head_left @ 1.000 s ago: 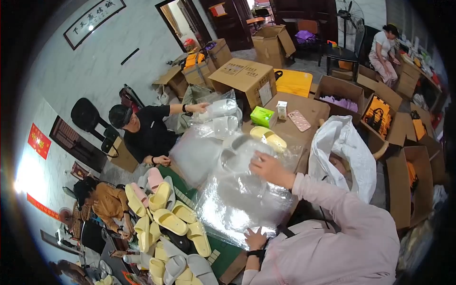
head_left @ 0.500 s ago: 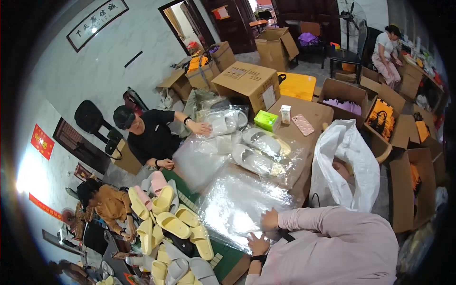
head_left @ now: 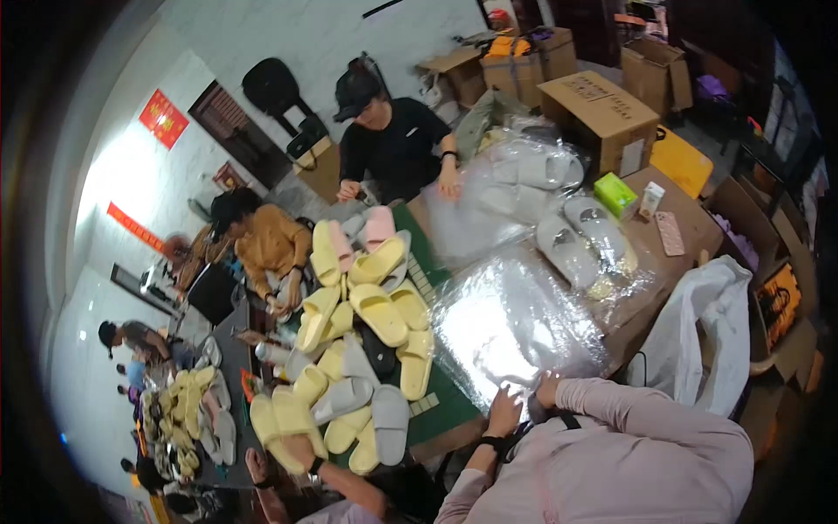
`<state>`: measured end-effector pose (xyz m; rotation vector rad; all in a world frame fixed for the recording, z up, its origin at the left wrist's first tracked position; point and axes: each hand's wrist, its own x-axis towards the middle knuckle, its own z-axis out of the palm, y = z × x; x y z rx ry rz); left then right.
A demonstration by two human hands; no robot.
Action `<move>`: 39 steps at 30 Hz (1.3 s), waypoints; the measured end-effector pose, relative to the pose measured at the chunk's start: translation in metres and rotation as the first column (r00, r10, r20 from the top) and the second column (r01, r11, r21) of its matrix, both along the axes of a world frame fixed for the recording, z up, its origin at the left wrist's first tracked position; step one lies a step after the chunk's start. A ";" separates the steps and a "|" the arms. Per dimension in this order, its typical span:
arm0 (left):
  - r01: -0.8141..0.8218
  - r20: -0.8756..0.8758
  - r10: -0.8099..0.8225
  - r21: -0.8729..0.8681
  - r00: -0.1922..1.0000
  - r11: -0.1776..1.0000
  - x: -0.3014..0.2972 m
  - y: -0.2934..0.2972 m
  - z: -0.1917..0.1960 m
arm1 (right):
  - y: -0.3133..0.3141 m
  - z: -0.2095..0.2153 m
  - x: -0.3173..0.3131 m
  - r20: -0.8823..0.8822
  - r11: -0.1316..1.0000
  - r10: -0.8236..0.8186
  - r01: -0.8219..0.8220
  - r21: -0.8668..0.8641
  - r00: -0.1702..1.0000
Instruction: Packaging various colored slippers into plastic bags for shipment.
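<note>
Long pale pink sleeves, a dark watch strap at the left wrist (head_left: pixel 485 443), bare hands.

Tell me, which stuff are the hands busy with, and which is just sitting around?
In use:
left hand and right hand, both on the near edge of the stack of clear plastic bags

Just lying about:
green box
pink phone
white sack
heap of yellow, grey and pink slippers
bagged grey slippers
</note>
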<state>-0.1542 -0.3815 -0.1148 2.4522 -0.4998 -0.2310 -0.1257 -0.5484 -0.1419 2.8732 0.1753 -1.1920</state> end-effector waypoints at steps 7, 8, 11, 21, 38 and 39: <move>-0.429 0.100 0.459 -0.229 0.883 0.874 0.023 0.045 0.042 | -0.004 -0.032 0.005 0.030 0.960 -0.221 0.212 0.185 0.975; -0.469 0.197 0.504 -0.199 0.841 0.861 0.026 0.054 0.051 | -0.009 -0.059 0.006 0.033 0.988 -0.109 0.105 0.113 0.993; -0.709 0.294 0.729 -0.193 0.618 0.678 0.035 0.066 0.085 | -0.023 -0.095 0.008 -0.084 0.999 -0.010 0.012 0.029 0.996; -0.967 0.155 0.970 -0.199 -0.189 -0.157 0.020 0.192 0.053 | -0.027 0.021 0.013 -0.100 0.921 0.375 -0.358 0.152 0.922; -0.477 -0.159 0.935 -0.879 0.317 0.012 0.059 0.048 0.224 | -0.028 0.032 0.014 -0.071 0.882 0.455 -0.438 0.175 0.888; -0.449 -0.195 0.893 -0.893 0.404 0.008 0.066 0.025 0.227 | -0.036 0.020 0.014 -0.068 0.896 0.428 -0.413 0.160 0.901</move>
